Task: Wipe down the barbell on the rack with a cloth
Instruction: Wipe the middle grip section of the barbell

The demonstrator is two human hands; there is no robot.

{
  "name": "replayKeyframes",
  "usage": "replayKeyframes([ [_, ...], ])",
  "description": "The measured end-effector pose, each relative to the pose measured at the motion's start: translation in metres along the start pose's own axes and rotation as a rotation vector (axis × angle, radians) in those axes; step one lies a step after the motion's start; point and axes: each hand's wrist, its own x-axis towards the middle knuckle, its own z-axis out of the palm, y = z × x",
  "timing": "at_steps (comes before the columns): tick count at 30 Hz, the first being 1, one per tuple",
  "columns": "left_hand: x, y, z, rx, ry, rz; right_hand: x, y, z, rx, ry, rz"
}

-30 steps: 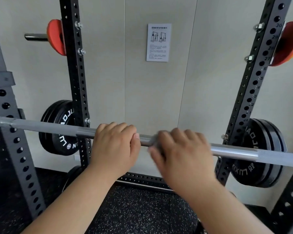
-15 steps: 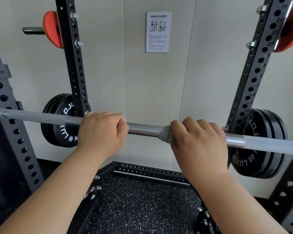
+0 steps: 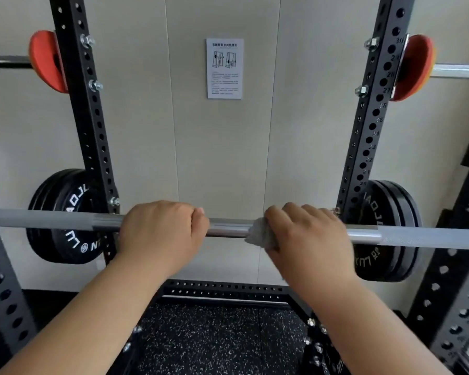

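- The right hand (image 3: pixel 306 239), wrapped round the cloth (image 3: pixel 259 235) on the bar (image 3: pixel 228 230), has slid toward 3 o'clock.
- The left hand (image 3: pixel 160 234) stays clamped on bare bar.
- Centre looks wiped; ends remain.

The barbell (image 3: pixel 228 230) lies horizontally across the black perforated rack (image 3: pixel 92 125). The left hand (image 3: pixel 160 234) is wrapped over the bar left of centre. The right hand (image 3: pixel 306 239) is wrapped over the bar right of centre, pressing a grey-white cloth (image 3: pixel 259 235) against it; the cloth protrudes at the thumb side. Bare bar shows between the hands. Black weight plates (image 3: pixel 65 220) hang behind the bar at both rear uprights. A printed notice (image 3: pixel 224 68) is fixed to the wall (image 3: pixel 228 158).
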Motion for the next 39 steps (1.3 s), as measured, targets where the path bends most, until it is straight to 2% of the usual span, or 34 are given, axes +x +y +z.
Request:
replayKeyframes([
  [3, -0.007, -0.008, 0.000, -0.098, 0.066, 0.116, 0.001, -0.009, 0.005, -0.019, -0.034, -0.106],
  [5, -0.018, -0.019, 0.004, -0.207, 0.071, 0.185, 0.002, 0.001, -0.006, 0.024, -0.158, -0.121],
  [8, -0.029, -0.041, 0.003, -0.291, 0.126, 0.158, 0.016, 0.009, -0.032, 0.038, -0.378, 0.030],
  [10, -0.029, -0.055, -0.001, -0.296, 0.188, 0.107, 0.028, 0.001, -0.039, 0.054, -0.422, 0.112],
  [13, -0.029, -0.077, -0.004, -0.253, 0.208, 0.077, 0.045, -0.045, -0.027, 0.053, -0.367, 0.075],
  [17, -0.026, -0.104, -0.004, -0.195, 0.190, 0.059, 0.041, -0.132, 0.014, 0.065, 0.023, -0.088],
  [19, -0.023, -0.120, -0.007, -0.195, 0.203, 0.032, 0.035, -0.141, 0.024, 0.067, 0.120, -0.141],
  [20, -0.022, -0.129, -0.008, -0.196, 0.209, 0.021, 0.034, -0.138, 0.021, 0.076, 0.121, -0.176],
  [22, -0.020, -0.148, -0.010, -0.176, 0.201, 0.006, 0.035, -0.124, 0.017, 0.089, 0.015, -0.197],
  [26, -0.019, -0.179, -0.008, -0.130, 0.147, -0.015, 0.067, -0.124, -0.006, 0.036, -0.264, 0.000],
  [27, -0.020, -0.185, -0.007, -0.124, 0.139, -0.014, 0.074, -0.132, -0.008, 0.073, -0.278, 0.012],
  [30, -0.022, -0.195, -0.005, -0.124, 0.148, -0.008, 0.083, -0.185, -0.002, 0.109, -0.230, -0.072],
  [32, -0.023, -0.199, -0.003, -0.127, 0.161, 0.007, 0.072, -0.220, 0.014, 0.107, -0.093, -0.132],
  [35, -0.021, -0.208, -0.002, -0.141, 0.168, 0.041, 0.067, -0.220, 0.030, 0.151, 0.077, -0.197],
  [37, -0.019, -0.216, 0.002, -0.141, 0.157, 0.070, 0.073, -0.201, 0.020, 0.169, -0.045, -0.153],
  [39, -0.019, -0.219, 0.008, -0.134, 0.161, 0.101, 0.087, -0.187, 0.001, 0.129, -0.258, -0.037],
])
